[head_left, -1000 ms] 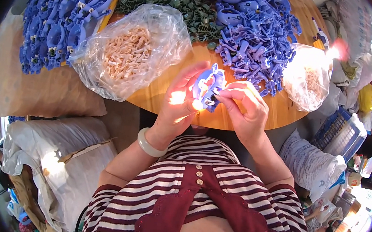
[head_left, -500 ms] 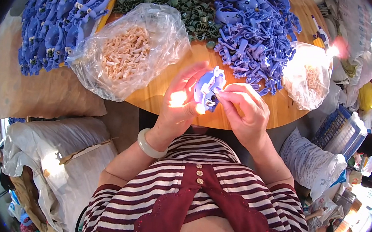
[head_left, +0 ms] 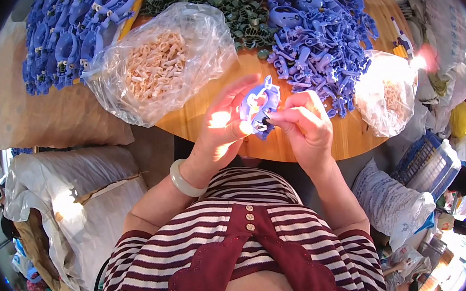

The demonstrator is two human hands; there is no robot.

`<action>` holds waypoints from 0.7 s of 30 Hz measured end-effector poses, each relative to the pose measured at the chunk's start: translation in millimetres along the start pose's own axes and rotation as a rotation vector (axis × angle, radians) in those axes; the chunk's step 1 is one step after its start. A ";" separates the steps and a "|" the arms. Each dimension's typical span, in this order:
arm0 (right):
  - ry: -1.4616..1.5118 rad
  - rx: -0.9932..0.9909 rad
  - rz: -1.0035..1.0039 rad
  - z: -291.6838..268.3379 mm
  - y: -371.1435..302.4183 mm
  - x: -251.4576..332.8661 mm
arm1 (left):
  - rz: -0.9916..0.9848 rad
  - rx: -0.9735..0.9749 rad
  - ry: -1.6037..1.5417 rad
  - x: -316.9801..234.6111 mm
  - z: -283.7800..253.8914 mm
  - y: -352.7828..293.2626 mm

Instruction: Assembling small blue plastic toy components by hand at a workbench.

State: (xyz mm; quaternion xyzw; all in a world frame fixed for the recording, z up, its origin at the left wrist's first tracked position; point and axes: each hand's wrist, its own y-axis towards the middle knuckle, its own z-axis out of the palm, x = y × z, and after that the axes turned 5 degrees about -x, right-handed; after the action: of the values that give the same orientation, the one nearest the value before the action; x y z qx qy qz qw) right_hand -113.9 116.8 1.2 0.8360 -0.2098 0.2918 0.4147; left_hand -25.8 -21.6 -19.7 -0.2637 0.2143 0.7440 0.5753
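Note:
Above the near edge of the round table, my left hand [head_left: 218, 123] holds a hollow violet-blue plastic part [head_left: 252, 107] between thumb and fingers. Its open inner side is turned toward my right hand [head_left: 311, 132]. The thumb and index finger of that hand are pinched at the part's lower right rim, where a small dark piece [head_left: 265, 120] shows. Whether the fingertips grip this dark piece or only press on it is hard to make out. Strong sunlight washes out some of the left palm and the part.
On the wooden table [head_left: 190, 122] lie a bag of cream plastic pieces [head_left: 156, 65], a heap of dark green pieces [head_left: 245, 20] and a violet-blue heap [head_left: 320, 58]. Rows of blue assembled parts [head_left: 68, 23] lie at left. A second bag [head_left: 386, 98] and pens [head_left: 402, 47] are at right.
The blue part has risen slightly and turned in my left hand. My right hand has shifted up a little, its fingertips still at the part's edge.

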 end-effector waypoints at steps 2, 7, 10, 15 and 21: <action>0.038 0.030 0.022 -0.7 -0.1 -1.2 | -0.001 0.015 -0.008 -0.8 -1.1 -0.4; 0.154 0.106 0.096 -8.0 -2.6 0.5 | 0.043 0.028 -0.016 1.9 -0.6 -1.2; 0.450 0.007 0.401 -15.4 -6.1 2.0 | -0.069 0.019 -0.183 5.7 -7.5 -1.7; 0.336 -0.037 0.479 -7.3 4.9 6.7 | -0.206 0.023 -0.215 6.0 -6.2 2.1; 0.037 -0.044 0.332 -0.4 11.8 -0.4 | -0.310 0.030 -0.218 0.3 -2.4 4.2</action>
State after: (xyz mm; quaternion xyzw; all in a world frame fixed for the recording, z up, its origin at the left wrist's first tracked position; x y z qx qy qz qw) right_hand -121.2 110.5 7.8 0.7749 -0.3436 0.3672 0.3829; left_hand -29.5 -23.9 -21.7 -0.2027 0.1184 0.6674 0.7068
